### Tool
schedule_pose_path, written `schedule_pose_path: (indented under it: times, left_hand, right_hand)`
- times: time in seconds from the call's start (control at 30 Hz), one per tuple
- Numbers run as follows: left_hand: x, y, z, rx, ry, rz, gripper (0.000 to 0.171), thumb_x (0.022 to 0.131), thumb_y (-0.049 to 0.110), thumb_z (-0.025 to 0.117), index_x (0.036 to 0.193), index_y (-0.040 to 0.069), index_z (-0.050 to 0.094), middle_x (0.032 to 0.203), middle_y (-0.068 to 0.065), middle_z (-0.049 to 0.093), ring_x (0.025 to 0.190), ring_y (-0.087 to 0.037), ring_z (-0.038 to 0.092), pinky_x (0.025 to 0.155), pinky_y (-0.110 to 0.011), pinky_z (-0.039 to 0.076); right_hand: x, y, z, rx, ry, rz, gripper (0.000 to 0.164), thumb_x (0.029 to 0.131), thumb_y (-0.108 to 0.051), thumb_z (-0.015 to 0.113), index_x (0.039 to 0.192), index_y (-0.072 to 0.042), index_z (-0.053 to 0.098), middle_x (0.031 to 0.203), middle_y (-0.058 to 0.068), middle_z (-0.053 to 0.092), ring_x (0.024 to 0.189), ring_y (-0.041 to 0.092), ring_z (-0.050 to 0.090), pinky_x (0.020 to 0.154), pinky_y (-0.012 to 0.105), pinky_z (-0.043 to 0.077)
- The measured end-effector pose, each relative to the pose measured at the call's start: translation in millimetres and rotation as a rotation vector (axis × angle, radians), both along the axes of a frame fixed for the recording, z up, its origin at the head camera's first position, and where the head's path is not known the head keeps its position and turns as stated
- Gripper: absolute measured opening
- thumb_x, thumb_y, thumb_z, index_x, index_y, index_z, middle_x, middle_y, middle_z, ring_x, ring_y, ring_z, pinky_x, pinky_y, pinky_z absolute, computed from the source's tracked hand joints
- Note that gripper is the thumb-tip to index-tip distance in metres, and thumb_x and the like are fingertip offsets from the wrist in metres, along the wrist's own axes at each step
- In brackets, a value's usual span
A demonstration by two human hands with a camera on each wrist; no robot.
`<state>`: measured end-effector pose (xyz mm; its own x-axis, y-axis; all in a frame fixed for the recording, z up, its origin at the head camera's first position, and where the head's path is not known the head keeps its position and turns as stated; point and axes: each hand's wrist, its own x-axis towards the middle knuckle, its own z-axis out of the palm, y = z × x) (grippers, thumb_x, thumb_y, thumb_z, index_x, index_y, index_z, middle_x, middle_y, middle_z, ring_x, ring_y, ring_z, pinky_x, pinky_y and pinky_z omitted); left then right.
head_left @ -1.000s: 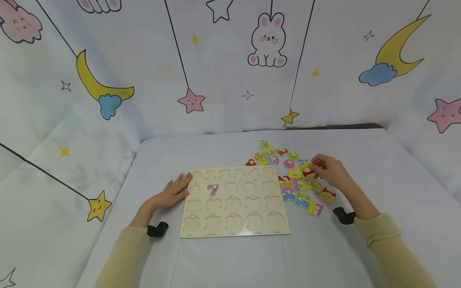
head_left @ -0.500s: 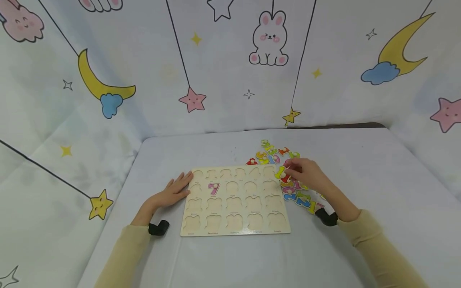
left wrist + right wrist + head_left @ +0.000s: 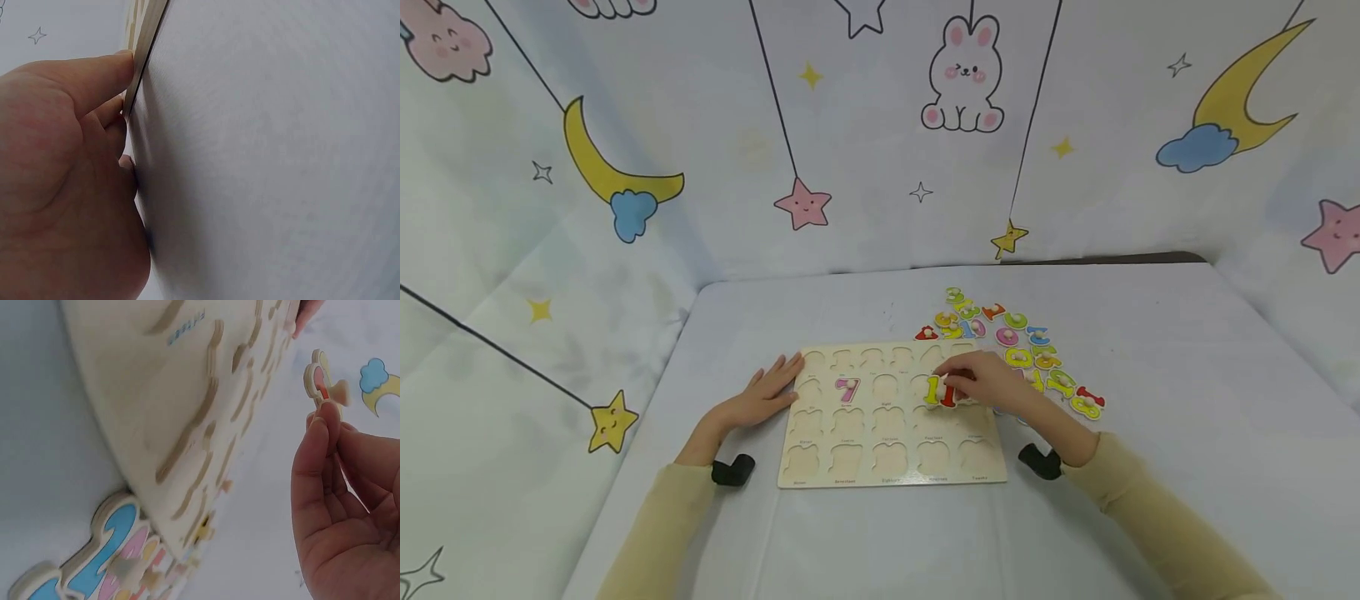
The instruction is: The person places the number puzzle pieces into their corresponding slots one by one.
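Note:
A wooden number puzzle board lies on the white table. My left hand rests at its left edge with the fingers spread; in the left wrist view the thumb touches the board's side. Over the right part of the board, my right hand pinches a wooden number 11 piece, one digit yellow and the other red. The right wrist view shows this 11 piece edge-on between thumb and fingers, its small knob sticking out. A pink 7 piece sits in the board's second row.
Several loose number pieces, such as a yellow zero and a red 4, lie behind and to the right of the board. A printed cloth backdrop rises behind the table. Black wrist cameras sit on both wrists.
My right hand has carried the 11 piece leftward from the loose pieces to over the board. My left hand has stayed at the board's left edge.

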<state>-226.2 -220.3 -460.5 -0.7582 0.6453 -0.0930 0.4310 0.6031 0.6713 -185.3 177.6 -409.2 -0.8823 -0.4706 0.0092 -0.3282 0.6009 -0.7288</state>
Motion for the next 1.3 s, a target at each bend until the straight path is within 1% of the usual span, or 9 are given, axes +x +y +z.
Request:
schedule_pose_path:
  times: [0.3, 0.47, 0.53, 0.63, 0.77, 0.93, 1.1, 1.23, 1.3]
  left_hand:
    - [0.8, 0.3, 1.7, -0.003, -0.003, 0.002, 0.062, 0.101, 0.020, 0.044, 0.149, -0.001, 0.011, 0.154, -0.018, 0.005, 0.138, -0.037, -0.005, 0.104, -0.056, -0.009]
    - [-0.8, 0.9, -0.2, -0.016, 0.002, 0.007, 0.062, 0.101, 0.023, 0.044, 0.149, 0.001, 0.011, 0.154, -0.016, 0.006, 0.139, -0.035, -0.004, 0.104, -0.055, -0.009]
    - [-1.2, 1.2, -0.2, -0.017, 0.003, 0.007, 0.062, 0.101, 0.023, 0.044, 0.149, 0.001, 0.011, 0.154, -0.016, 0.006, 0.139, -0.035, -0.004, 0.105, -0.055, -0.009]
    - [-1.0, 1.1, 0.5, -0.018, 0.005, 0.007, 0.062, 0.101, 0.022, 0.044, 0.149, 0.001, 0.011, 0.154, -0.016, 0.006, 0.138, -0.036, -0.004, 0.104, -0.055, -0.009]
    - [-1.2, 1.1, 0.7, -0.020, 0.010, 0.006, 0.062, 0.101, 0.022, 0.044, 0.149, 0.000, 0.011, 0.154, -0.017, 0.006, 0.138, -0.036, -0.003, 0.104, -0.056, -0.009]
    - [-2.2, 1.0, -1.8, -0.023, 0.010, 0.008, 0.062, 0.101, 0.023, 0.044, 0.149, 0.001, 0.011, 0.154, -0.016, 0.007, 0.138, -0.036, -0.003, 0.104, -0.056, -0.008]
    - [-2.8, -0.1, -3.2, -0.022, 0.015, 0.006, 0.062, 0.101, 0.024, 0.044, 0.149, 0.001, 0.012, 0.154, -0.016, 0.006, 0.138, -0.037, -0.003, 0.104, -0.058, -0.008]
    - [-2.1, -0.4, -1.6, -0.023, 0.016, 0.003, 0.063, 0.101, 0.024, 0.044, 0.149, 0.000, 0.012, 0.154, -0.017, 0.006, 0.138, -0.037, -0.004, 0.103, -0.058, -0.008]
    - [-1.5, 0.0, -0.4, -0.019, 0.014, 0.003, 0.062, 0.101, 0.023, 0.045, 0.149, 0.000, 0.012, 0.154, -0.018, 0.006, 0.138, -0.038, -0.004, 0.103, -0.059, -0.008]
  right_hand:
    - [-5.2, -48.3, 1.3, -0.014, -0.039, 0.103, 0.021, 0.092, 0.000, 0.057, 0.110, -0.001, 0.068, 0.070, -0.002, 0.061, 0.062, 0.014, 0.058, 0.057, 0.024, 0.049]
    - [-10.7, -67.5, -2.5, -0.024, -0.077, 0.151, 0.024, 0.093, 0.003, 0.054, 0.114, 0.001, 0.066, 0.071, 0.000, 0.062, 0.064, 0.017, 0.060, 0.058, 0.023, 0.049]
    - [-12.6, -74.0, -4.4, -0.021, -0.077, 0.163, 0.024, 0.093, 0.003, 0.054, 0.113, 0.001, 0.066, 0.072, 0.000, 0.062, 0.064, 0.016, 0.060, 0.058, 0.022, 0.049]
    - [-14.8, -84.1, -7.1, -0.023, -0.087, 0.173, 0.023, 0.093, 0.004, 0.053, 0.111, 0.000, 0.067, 0.069, 0.001, 0.062, 0.060, 0.016, 0.058, 0.056, 0.021, 0.047]
    - [-17.4, -98.4, -9.1, -0.021, -0.096, 0.166, 0.020, 0.092, 0.002, 0.055, 0.107, -0.003, 0.068, 0.066, 0.002, 0.062, 0.058, 0.017, 0.057, 0.052, 0.021, 0.043]
    - [-19.1, -118.6, -12.1, -0.040, -0.085, 0.176, 0.016, 0.091, 0.000, 0.058, 0.102, -0.004, 0.068, 0.066, 0.001, 0.063, 0.060, 0.016, 0.060, 0.054, 0.021, 0.046]
    - [-16.8, -138.6, -11.2, -0.053, -0.094, 0.202, 0.015, 0.092, 0.001, 0.057, 0.101, -0.004, 0.068, 0.066, 0.000, 0.063, 0.061, 0.018, 0.062, 0.054, 0.021, 0.047]
    - [-15.6, -152.8, -9.8, -0.045, -0.091, 0.209, 0.014, 0.091, 0.001, 0.058, 0.100, -0.004, 0.068, 0.065, -0.001, 0.063, 0.059, 0.015, 0.061, 0.053, 0.020, 0.046]
    - [-15.7, -159.2, -9.4, -0.047, -0.087, 0.212, 0.014, 0.091, 0.001, 0.058, 0.100, -0.004, 0.068, 0.066, 0.001, 0.064, 0.059, 0.014, 0.060, 0.053, 0.020, 0.045]
